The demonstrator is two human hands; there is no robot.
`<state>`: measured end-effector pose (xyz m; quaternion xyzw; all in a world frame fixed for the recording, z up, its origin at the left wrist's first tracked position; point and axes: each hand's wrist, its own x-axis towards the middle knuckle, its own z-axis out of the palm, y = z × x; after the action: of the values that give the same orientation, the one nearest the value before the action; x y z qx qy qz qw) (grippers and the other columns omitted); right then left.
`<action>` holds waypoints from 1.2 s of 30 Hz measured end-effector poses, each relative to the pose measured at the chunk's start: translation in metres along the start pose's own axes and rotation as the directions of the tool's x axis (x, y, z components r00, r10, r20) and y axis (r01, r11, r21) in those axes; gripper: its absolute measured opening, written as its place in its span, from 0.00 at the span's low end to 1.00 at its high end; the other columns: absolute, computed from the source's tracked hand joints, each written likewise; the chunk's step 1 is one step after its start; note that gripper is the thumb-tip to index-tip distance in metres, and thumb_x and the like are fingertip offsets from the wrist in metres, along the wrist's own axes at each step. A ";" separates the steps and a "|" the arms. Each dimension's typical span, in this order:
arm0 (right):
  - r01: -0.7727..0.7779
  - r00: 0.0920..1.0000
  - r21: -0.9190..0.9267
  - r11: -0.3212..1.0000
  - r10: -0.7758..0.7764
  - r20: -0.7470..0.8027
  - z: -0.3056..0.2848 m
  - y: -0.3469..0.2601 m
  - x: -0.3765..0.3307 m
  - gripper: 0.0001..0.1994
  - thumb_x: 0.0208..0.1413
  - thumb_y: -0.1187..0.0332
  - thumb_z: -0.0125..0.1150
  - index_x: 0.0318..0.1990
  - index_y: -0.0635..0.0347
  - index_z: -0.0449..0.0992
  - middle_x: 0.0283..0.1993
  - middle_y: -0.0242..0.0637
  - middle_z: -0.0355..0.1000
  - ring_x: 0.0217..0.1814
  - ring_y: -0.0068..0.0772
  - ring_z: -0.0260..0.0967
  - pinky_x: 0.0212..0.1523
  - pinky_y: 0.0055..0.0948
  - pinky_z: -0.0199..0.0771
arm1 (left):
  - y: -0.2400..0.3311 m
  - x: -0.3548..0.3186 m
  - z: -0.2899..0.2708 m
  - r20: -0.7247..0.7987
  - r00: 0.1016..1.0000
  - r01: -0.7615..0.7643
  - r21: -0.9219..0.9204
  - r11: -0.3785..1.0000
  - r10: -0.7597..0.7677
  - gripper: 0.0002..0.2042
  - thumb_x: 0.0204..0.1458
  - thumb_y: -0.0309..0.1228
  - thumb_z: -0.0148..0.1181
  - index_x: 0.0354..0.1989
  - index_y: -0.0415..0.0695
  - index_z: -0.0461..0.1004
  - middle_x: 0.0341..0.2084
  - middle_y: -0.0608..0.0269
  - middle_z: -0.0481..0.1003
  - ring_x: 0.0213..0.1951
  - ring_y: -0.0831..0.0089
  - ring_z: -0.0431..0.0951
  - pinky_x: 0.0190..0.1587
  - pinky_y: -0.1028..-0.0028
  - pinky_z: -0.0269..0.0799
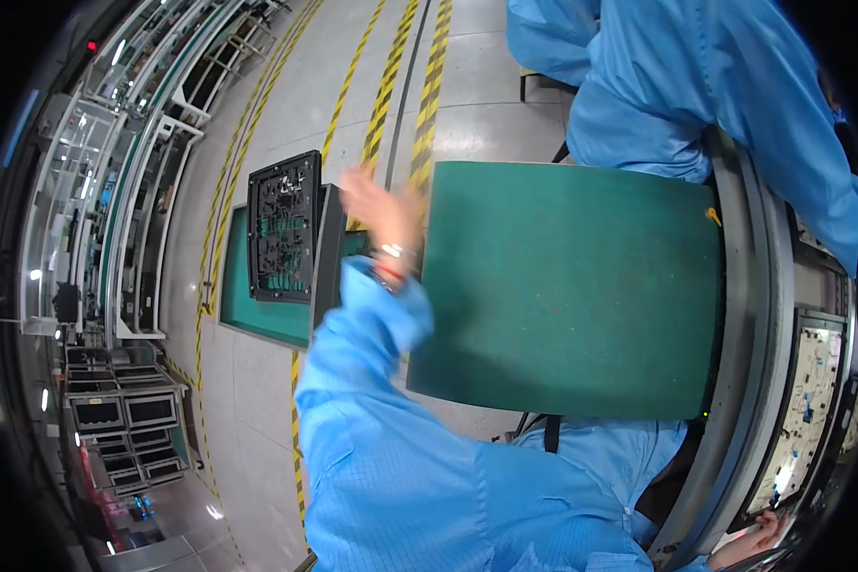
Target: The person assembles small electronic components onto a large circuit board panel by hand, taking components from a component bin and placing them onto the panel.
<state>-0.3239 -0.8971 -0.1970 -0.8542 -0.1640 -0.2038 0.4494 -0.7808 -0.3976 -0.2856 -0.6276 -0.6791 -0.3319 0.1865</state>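
My left hand (pixel 384 212) reaches out over the left edge of a green mat-topped table (pixel 562 286). Motion blurs it, but the fingers look stretched out with nothing in them. A bracelet and a red band circle its wrist. Nearest to it is a black framed panel (pixel 284 227), standing tilted in a grey-walled, green-floored tray (pixel 260 322). Far to the lower right, my right hand (pixel 755 541) has bent fingers at the near end of a black-framed pale panel (pixel 799 419) with small parts on it. Whatever those fingers hold is hard to make out.
A metal conveyor rail (pixel 761 286) runs along the table's right side. Across the table sits a co-worker in blue clothing (pixel 648 86). Yellow-black tape (pixel 386 95) marks the floor. Racks (pixel 153 191) line the far left, with a stack of black frames (pixel 124 419) below them.
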 end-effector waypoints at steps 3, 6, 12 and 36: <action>-0.064 0.998 -0.051 0.997 0.065 0.020 0.022 -0.023 -0.011 0.15 0.60 0.64 0.43 0.47 0.67 0.67 0.35 0.43 0.68 0.29 0.32 0.64 0.28 0.27 0.65 | -0.150 0.041 0.057 -0.035 0.976 0.209 0.405 0.890 -0.213 0.37 0.30 0.43 0.72 0.50 0.48 0.60 0.48 0.56 0.61 0.52 0.57 0.61 0.50 0.58 0.62; -0.013 0.997 0.276 0.961 -0.008 0.076 0.031 -0.019 -0.015 0.16 0.61 0.63 0.44 0.48 0.66 0.67 0.35 0.42 0.67 0.29 0.32 0.63 0.29 0.28 0.65 | -0.210 0.053 0.074 0.059 0.965 0.176 0.577 0.797 -0.256 0.33 0.28 0.44 0.72 0.43 0.48 0.61 0.43 0.58 0.62 0.48 0.59 0.63 0.47 0.60 0.62; 0.023 0.986 -0.074 0.997 -0.011 0.167 0.043 -0.021 -0.021 0.18 0.61 0.60 0.45 0.52 0.63 0.65 0.40 0.43 0.68 0.34 0.33 0.65 0.32 0.28 0.67 | -0.271 0.039 0.121 -0.050 0.987 0.138 0.748 0.650 -0.151 0.11 0.45 0.31 0.57 0.33 0.49 0.61 0.30 0.63 0.65 0.36 0.65 0.70 0.37 0.68 0.69; 0.141 0.932 0.460 0.877 -0.274 0.237 0.038 -0.033 -0.012 0.14 0.62 0.72 0.41 0.53 0.68 0.61 0.30 0.36 0.68 0.27 0.18 0.59 0.31 0.16 0.61 | 0.023 0.042 -0.219 -0.073 0.887 -0.462 -0.104 0.881 0.456 0.23 0.31 0.18 0.60 0.40 0.34 0.63 0.52 0.42 0.55 0.56 0.47 0.55 0.57 0.56 0.50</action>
<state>-0.3425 -0.8489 -0.1991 -0.7298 -0.3621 -0.0795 0.5744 -0.8003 -0.5172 -0.0974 -0.7726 -0.4859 -0.3322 0.2380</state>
